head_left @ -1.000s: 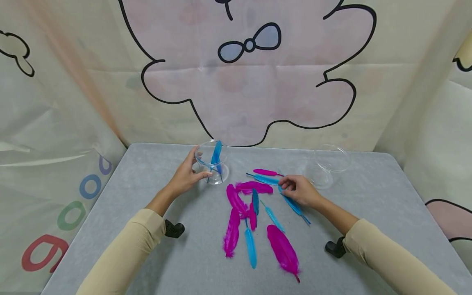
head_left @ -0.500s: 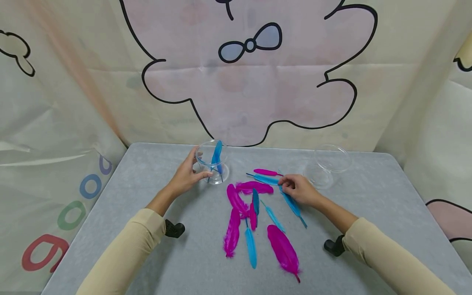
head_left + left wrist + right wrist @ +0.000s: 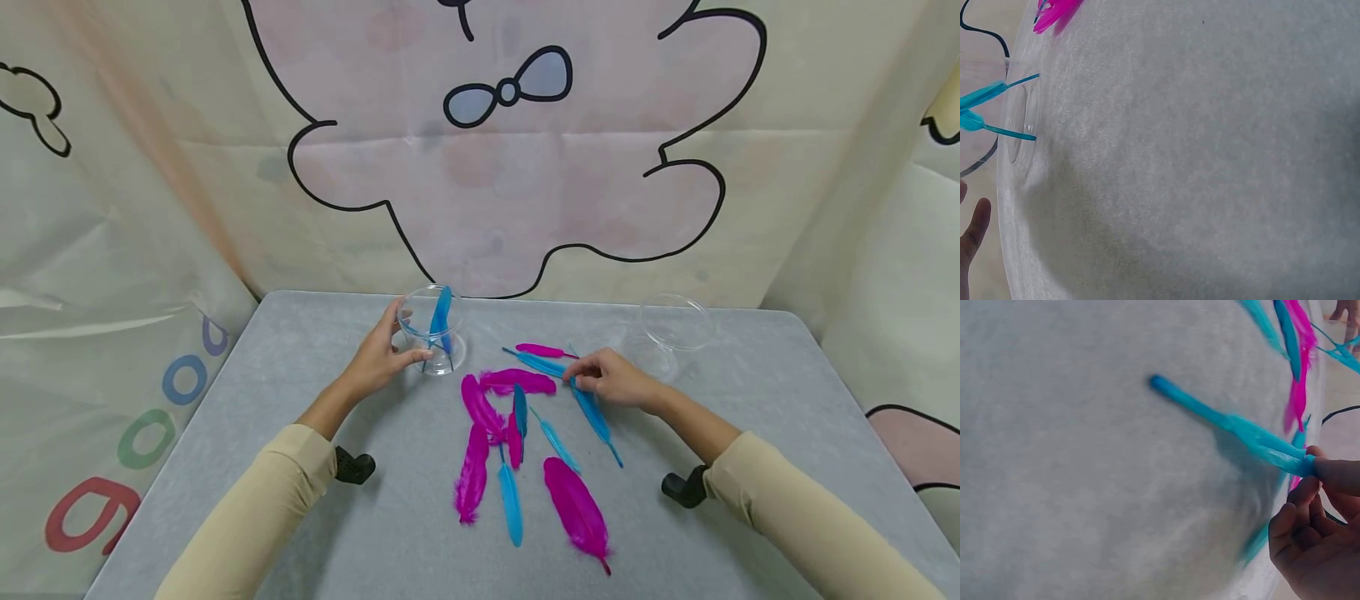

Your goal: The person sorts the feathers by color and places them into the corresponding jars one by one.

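- Right hand (image 3: 615,381) pinching a blue feather (image 3: 592,412) at its upper end; quill trailing down from the fingers, tip at the grey table (image 3: 300,375).
- Left hand (image 3: 375,354) curled round a clear cup (image 3: 431,333), two blue feathers inside.
- Loose feathers (image 3: 525,450) just left of the right-hand pinch.
- Only in right wrist view: thumb and fingertip (image 3: 1307,487) clamping the feather (image 3: 1241,428), shadow beneath.
- Only in head view: both grips together.

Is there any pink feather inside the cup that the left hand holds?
No, the cup held by the left hand contains only blue feathers; the pink feathers lie on the table.
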Tool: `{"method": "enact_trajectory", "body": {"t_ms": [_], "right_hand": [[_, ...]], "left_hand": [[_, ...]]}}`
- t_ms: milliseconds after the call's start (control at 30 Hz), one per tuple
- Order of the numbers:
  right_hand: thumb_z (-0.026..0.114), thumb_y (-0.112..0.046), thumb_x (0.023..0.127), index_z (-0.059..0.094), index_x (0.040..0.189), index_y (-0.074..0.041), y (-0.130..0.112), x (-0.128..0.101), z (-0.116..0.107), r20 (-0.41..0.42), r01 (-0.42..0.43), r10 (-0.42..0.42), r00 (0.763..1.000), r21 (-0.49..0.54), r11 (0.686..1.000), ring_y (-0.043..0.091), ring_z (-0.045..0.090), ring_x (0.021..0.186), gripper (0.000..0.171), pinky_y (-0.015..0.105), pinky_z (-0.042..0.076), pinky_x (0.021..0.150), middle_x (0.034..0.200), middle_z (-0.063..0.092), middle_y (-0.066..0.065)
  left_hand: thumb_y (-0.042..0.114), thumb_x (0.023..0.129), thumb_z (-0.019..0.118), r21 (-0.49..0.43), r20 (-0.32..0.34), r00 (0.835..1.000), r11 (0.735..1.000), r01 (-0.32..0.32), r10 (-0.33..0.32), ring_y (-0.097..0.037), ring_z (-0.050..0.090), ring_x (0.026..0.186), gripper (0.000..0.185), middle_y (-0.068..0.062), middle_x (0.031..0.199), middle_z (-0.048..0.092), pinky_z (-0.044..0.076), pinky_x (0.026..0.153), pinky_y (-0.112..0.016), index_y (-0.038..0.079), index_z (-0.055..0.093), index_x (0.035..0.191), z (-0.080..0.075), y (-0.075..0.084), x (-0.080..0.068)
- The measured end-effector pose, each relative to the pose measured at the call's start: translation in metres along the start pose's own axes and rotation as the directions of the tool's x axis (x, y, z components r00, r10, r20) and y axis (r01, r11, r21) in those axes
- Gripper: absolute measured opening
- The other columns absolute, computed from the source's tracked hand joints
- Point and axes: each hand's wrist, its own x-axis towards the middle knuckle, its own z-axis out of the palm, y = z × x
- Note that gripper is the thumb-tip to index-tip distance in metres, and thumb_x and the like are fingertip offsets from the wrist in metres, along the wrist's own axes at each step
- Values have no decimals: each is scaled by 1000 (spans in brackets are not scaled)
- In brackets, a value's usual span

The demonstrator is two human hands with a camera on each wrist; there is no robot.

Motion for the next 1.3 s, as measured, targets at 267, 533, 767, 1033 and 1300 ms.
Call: {"method": "enact_trajectory", "body": {"t_ms": [267, 533, 767, 1033, 1300], "right_hand": [[62, -7, 97, 73, 106, 3, -11, 0, -8, 7, 4, -5, 1000, 63, 998, 24, 54, 90, 17, 26, 49, 74, 104, 70, 16], [62, -10, 97, 72, 111, 2, -19, 1, -14, -30, -12, 15, 999, 79, 997, 24, 59, 97, 21, 33, 52, 83, 111, 70, 15], [63, -14, 97, 71, 114, 2, -34, 4, -22, -51, 11, -7, 999, 77, 997, 26, 59, 97, 24, 43, 53, 86, 113, 69, 16], [63, -13, 98, 72, 113, -3, -57, 8, -35, -70, 31, -24, 997, 102, 994, 32, 62, 98, 21, 39, 54, 89, 110, 70, 11], [63, -14, 99, 73, 112, -4, -80, 17, -40, -95, 84, -75, 993, 93, 992, 24, 67, 94, 20, 42, 55, 90, 109, 71, 12]], "left_hand": [[28, 87, 78, 5, 1, 1000, 1000, 3, -3, -40, 33, 144, 99, -16, 158, 32, 41, 105, -59, 18, 12, 159, 0, 0, 0], [29, 87, 78, 3, 4, 1000, 1000, 10, -10, -40, 33, 144, 99, -17, 158, 32, 40, 105, -59, 18, 12, 159, 1, 0, -1], [31, 87, 78, 22, 2, 1000, 1000, 16, -16, -39, 33, 144, 99, -16, 158, 34, 40, 106, -58, 19, 12, 160, 0, -1, -1], [31, 87, 78, 29, 2, 1000, 1000, 10, -10, -40, 33, 144, 100, -17, 157, 34, 40, 106, -59, 17, 12, 160, 0, 0, -2], [28, 87, 78, 19, 3, 1000, 1000, 3, -3, -40, 34, 143, 97, -17, 156, 35, 40, 105, -59, 19, 14, 159, 0, 1, -1]]}}
